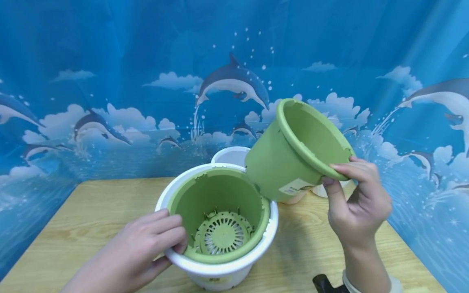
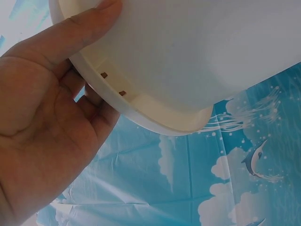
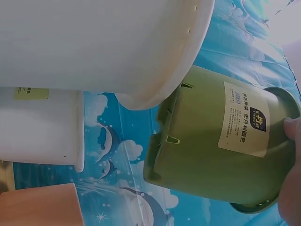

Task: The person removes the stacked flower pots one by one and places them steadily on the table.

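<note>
My left hand (image 1: 146,244) grips the near-left rim of a large white flowerpot (image 1: 220,269), thumb outside and fingers over the edge. Nested in that pot is a green flowerpot (image 1: 209,191) with a slotted base. My right hand (image 1: 360,195) pinches the rim of a smaller green flowerpot (image 1: 271,158), which is tilted, its mouth up and to the right and its base at the right rim of the nested pots. A printed label (image 3: 244,119) shows on its side in the right wrist view. The left wrist view shows the white rim (image 2: 146,120) between thumb and fingers.
Behind the large pot stands another white pot (image 1: 231,156). An orange pot (image 3: 42,207) shows low in the right wrist view. A black object (image 1: 324,283) lies by my right wrist on the wooden table (image 1: 99,219). A dolphin-printed curtain (image 1: 146,49) hangs around the back.
</note>
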A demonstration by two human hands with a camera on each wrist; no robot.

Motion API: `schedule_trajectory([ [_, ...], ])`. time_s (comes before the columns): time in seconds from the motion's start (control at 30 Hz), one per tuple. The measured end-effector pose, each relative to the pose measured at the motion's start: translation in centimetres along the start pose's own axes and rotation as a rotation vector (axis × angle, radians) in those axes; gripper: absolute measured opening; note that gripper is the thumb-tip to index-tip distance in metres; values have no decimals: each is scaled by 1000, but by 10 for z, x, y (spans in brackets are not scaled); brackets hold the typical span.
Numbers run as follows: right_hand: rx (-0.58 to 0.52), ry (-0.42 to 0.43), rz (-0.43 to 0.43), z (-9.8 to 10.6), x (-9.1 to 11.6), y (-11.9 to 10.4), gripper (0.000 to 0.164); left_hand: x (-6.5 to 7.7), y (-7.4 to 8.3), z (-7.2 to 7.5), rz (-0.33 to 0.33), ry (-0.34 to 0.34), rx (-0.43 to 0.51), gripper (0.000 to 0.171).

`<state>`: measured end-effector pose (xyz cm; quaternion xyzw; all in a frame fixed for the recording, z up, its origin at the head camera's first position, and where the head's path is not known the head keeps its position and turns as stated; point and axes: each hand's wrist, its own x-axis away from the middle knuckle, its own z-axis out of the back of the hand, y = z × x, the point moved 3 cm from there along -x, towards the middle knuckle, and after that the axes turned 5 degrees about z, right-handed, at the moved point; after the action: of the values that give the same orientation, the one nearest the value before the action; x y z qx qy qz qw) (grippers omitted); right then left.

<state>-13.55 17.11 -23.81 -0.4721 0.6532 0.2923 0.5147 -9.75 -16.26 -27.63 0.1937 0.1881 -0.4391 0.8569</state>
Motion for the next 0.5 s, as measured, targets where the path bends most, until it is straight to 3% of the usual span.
schedule_trajectory([
  [0.27, 26, -116, -38, 6, 1, 6, 18, 1, 1, 1, 2, 10, -21, 35],
  [0.5, 103, -174, -56, 12, 0, 9, 14, 1, 1, 1, 2, 10, -20, 35],
])
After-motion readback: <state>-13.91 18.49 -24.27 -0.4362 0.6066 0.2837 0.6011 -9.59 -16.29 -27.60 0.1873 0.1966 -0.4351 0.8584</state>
